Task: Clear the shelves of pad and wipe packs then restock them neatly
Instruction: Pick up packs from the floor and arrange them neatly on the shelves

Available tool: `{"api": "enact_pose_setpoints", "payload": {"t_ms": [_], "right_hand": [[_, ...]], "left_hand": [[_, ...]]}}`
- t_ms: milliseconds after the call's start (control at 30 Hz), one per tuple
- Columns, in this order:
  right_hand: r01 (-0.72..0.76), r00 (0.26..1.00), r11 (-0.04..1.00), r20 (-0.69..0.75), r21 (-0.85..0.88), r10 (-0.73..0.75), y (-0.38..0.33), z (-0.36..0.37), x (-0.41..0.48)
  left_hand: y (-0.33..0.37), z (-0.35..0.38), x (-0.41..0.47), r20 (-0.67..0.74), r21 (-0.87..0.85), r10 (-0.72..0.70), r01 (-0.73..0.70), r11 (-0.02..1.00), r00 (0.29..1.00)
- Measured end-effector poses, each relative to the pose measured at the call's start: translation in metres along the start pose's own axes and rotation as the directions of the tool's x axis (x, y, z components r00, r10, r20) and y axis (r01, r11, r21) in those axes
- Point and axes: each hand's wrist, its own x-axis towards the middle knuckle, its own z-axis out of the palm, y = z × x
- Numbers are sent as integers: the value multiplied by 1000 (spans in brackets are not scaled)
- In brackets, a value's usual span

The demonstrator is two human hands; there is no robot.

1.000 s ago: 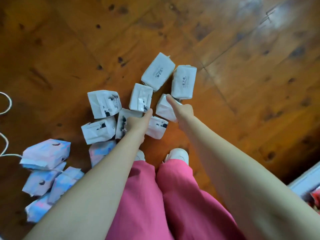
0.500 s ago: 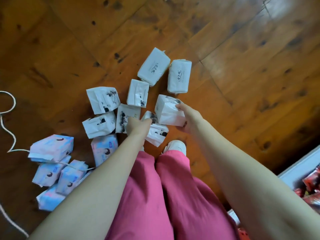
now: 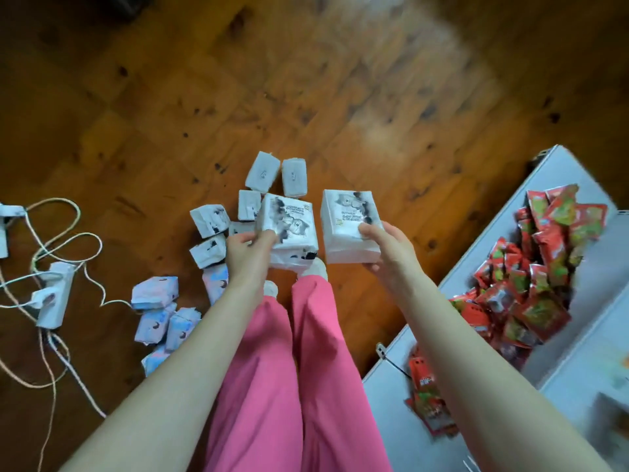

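1. L hand (image 3: 246, 248): grip closed round the left pack (image 3: 294, 229), thumb on the printed face, fingers under. Pack is held off the floor (image 3: 374, 131), tilted.
2. R hand (image 3: 384, 247): grip closed on the right pack (image 3: 350, 226), thumb on the front, fingers beneath. There's a gap btw the two held packs, not touching.
3. Print: both are white w/ a grey cartoon figure, black smudgy marks, a small yellow spot & a few lines of small text. Too blurred to read, no brand legible.
4. Floor packs (image 3: 262, 172): more white ones lie in a loose cluster just beyond & left of the L hand. The two farthest lie side by side, each w/ a small dark label, unreadable.
5. Blue-pink packs (image 3: 155, 291): heap at lower left by the L forearm, w/ dark crescent marks, no text legible.
6. Shelf (image 3: 493, 233): grey, at right, edge close to the R forearm. It carries a pile of red sachets (image 3: 544, 267) w/ green-yellow print, writing unreadable.
7. Room: open wood floor lies ahead & btw the cluster and the shelf edge. At left a power strip (image 3: 54, 294) w/ plugs + looping cables (image 3: 68, 240), one cable reaching the blue-pink heap.
8. Pink trousers (image 3: 272, 369) & a pale shoe (image 3: 315, 269) sit under the held packs.
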Motion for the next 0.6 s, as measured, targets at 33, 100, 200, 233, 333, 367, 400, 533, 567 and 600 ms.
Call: {"api": "enact_pose_setpoints", "payload": {"t_ms": [33,100,200,233,333,367,400,533,567,600], "right_hand": [[37,999,999,-8,9,-37,-7,-7,-19],[114,993,993,-41,44,-112,-19,-20,-55],[217,971,970,-125,108,-203,-32,-38,-110],[246,962,960,-158,135,-224,-34,-44,-130],[344,923,914,-256,215,-287,-38,-63,-187],[373,909,897,-287,239,-302,-38,-70,-207],[401,894,878,-320,260,-313,-37,-77,-226],[517,826,788,-437,335,-357,-27,-110,-296],[543,808,766,-462,345,-365,-23,-119,-311],[566,789,746,-492,350,-368,-19,-127,-326]], "left_hand": [[11,-2,-16,25,-13,28,-28,1000,999],[34,-4,-49,90,-29,84,-81,996,992],[61,-9,-95,187,-54,169,-162,985,968],[68,-11,-109,211,-51,198,-192,980,957],[88,-14,-156,292,-37,262,-263,964,920],[93,-15,-172,325,-38,280,-283,958,903],[98,-16,-190,363,-41,296,-302,952,884],[107,-12,-260,498,-70,353,-370,927,792],[106,-9,-276,526,-84,366,-381,921,768],[105,-6,-294,554,-98,379,-394,914,741]]}}
